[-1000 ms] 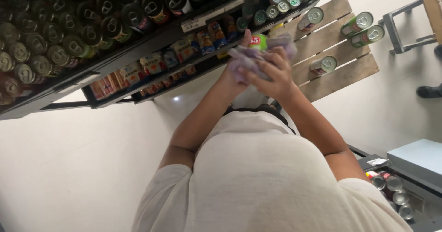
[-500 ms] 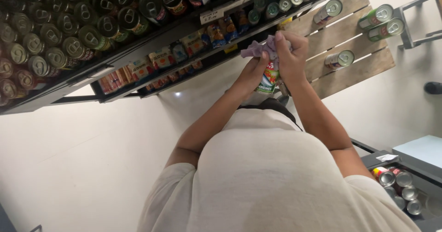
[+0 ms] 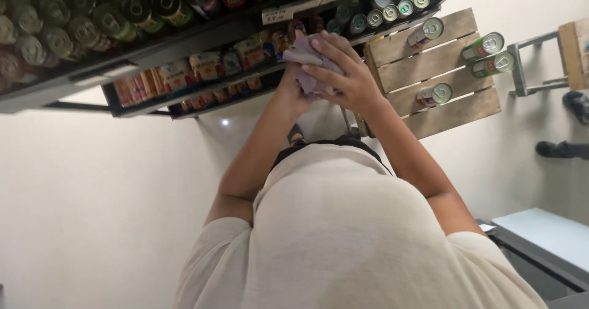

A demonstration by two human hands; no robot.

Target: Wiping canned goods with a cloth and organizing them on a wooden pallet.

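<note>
A pale, smooth floor (image 3: pixel 92 211) fills the view beneath the person, with dark store shelving (image 3: pixel 184 39) running along the top edge. Nearest the camera is the person's cream shirt (image 3: pixel 343 241), and both bare forearms reach away from it toward the shelf. The right hand (image 3: pixel 346 76) lies on top, its fingers (image 3: pixel 325 45) curled snugly around a crumpled lilac cloth (image 3: pixel 304 57), which sits bunched between the two hands just in front of the lower shelf edge. The left hand (image 3: pixel 291 91) is mostly hidden under the right hand and the cloth; it touches the cloth from below, but how far its fingers are closed cannot be told. Beyond the hands, small colourful packets (image 3: pixel 202 67) line the lower shelf, and rows of tin cans (image 3: pixel 123 15) fill the one above. To the right of the hands a wooden pallet (image 3: pixel 429 76) carries several loose cans (image 3: pixel 481 45) lying on their sides. Further right stands a grey metal frame (image 3: pixel 527 64), and a light blue flat surface (image 3: pixel 546 235) sits at the lower right.
</note>
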